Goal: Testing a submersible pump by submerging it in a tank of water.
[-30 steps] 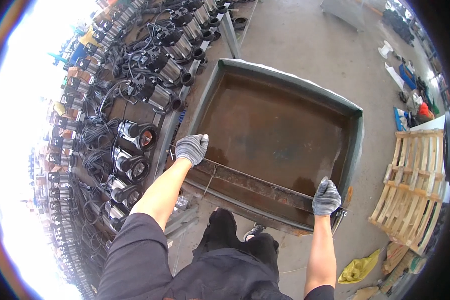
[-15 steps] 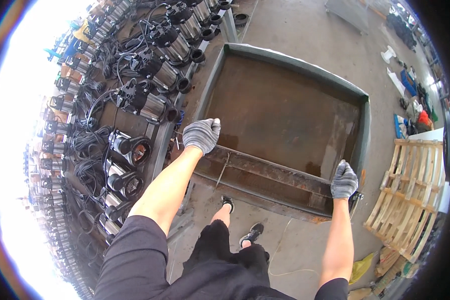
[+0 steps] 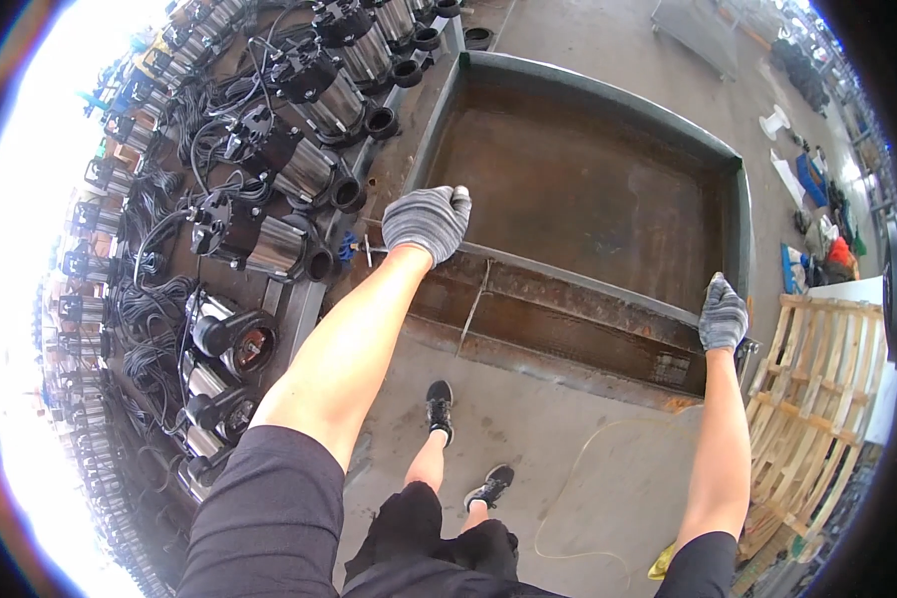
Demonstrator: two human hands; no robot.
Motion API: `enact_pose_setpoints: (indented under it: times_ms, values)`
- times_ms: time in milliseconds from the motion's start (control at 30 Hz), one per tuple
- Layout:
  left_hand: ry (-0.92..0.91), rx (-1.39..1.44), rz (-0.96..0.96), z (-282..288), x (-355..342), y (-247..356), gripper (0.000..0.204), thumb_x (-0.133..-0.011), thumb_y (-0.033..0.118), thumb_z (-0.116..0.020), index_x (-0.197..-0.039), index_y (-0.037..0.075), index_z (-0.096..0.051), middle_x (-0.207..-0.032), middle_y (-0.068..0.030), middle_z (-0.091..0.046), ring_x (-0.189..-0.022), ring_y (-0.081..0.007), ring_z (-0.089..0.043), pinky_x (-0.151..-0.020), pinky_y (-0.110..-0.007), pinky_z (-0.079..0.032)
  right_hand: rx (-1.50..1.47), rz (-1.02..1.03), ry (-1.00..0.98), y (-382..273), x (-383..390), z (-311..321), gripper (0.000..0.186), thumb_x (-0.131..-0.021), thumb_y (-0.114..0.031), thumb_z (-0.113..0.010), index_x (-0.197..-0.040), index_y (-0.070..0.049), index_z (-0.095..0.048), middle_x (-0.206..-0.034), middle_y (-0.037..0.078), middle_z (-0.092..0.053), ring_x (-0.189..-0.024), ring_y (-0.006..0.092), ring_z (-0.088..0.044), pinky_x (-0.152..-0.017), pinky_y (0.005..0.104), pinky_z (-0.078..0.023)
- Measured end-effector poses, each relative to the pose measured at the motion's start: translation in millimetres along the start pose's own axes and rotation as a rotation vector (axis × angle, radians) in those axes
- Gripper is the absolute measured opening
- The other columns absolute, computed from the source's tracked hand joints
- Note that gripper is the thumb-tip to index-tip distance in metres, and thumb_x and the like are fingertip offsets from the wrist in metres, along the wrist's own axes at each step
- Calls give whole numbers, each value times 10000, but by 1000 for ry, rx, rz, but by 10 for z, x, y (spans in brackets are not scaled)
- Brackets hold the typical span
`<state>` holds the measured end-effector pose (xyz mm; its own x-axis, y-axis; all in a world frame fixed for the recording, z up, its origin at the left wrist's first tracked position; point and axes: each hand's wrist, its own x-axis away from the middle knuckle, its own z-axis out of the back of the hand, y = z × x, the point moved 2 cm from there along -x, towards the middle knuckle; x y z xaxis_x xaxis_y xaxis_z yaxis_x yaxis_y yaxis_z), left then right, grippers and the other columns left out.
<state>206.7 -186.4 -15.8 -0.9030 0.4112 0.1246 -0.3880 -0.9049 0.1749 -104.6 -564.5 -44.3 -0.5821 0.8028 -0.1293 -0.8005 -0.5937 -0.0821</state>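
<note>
In front of me is a wide metal tray (image 3: 608, 90) with raised grey walls and a brown, wet-looking bottom. A thin grey bar (image 3: 578, 286) crosses it near its front, with a narrow rusty section (image 3: 568, 339) on my side. My left hand (image 3: 427, 224), in a grey striped glove, is closed at the left wall, by the bar's left end. Closed in a matching glove, my right hand (image 3: 723, 312) is at the right wall, by the other end. The gloves hide exactly where the fingers grip. A thin cord or rod (image 3: 475, 309) crosses the front section.
Rows of steel-bodied pumps (image 3: 269, 244) with black cables line the left side, close to the tray. To the right lies a wooden pallet (image 3: 807, 389). Thin yellowish cord (image 3: 568, 488) trails over the floor near my shoes (image 3: 490, 485). A white spool (image 3: 773, 122) stands farther off.
The tray and both hands sit higher in view, and the hands are farther right. More floor shows between tray and feet, and my feet have shifted. Both hands stay closed.
</note>
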Motion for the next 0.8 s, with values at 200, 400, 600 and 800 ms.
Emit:
enact_pose_setpoints:
  times_ms: [200, 400, 600, 800]
  values:
    - [55, 37, -11, 28, -361, 119, 487, -987, 442, -399, -947, 96, -738, -920, -196, -722, -903, -391, -690, -823, -498, -541, -6, 21, 37, -55, -375, -93, 591, -1036, -531, -350, -1062, -89, -742, -970, 244, -695, -930, 455, -659, -839, 539, -512]
    - [25, 34, -46, 52, -656, 183, 460, -978, 424, -414, -964, 99, -741, -946, -184, -725, -919, -382, -692, -828, -495, -543, -18, 11, 22, -67, -521, -142, 589, -1036, -533, -347, -1089, -101, -744, -1012, 238, -698, -967, 445, -660, -864, 522, -515]
    - [-16, 31, -53, 132, -889, 151, 468, -1014, 427, -379, -961, 96, -705, -942, -198, -711, -915, -401, -674, -816, -504, -527, -12, -27, 30, -160, -595, -195, 566, -1027, -535, -375, -1088, -111, -745, -1003, 234, -700, -956, 449, -662, -849, 527, -517]
    - [-57, 48, -29, 142, -936, 173, 486, -1001, 428, -377, -937, 86, -717, -918, -207, -715, -904, -410, -681, -815, -521, -529, -36, -25, 46, -159, -637, -173, 558, -1021, -537, -389, -1058, -109, -746, -979, 231, -701, -928, 454, -663, -831, 530, -519]
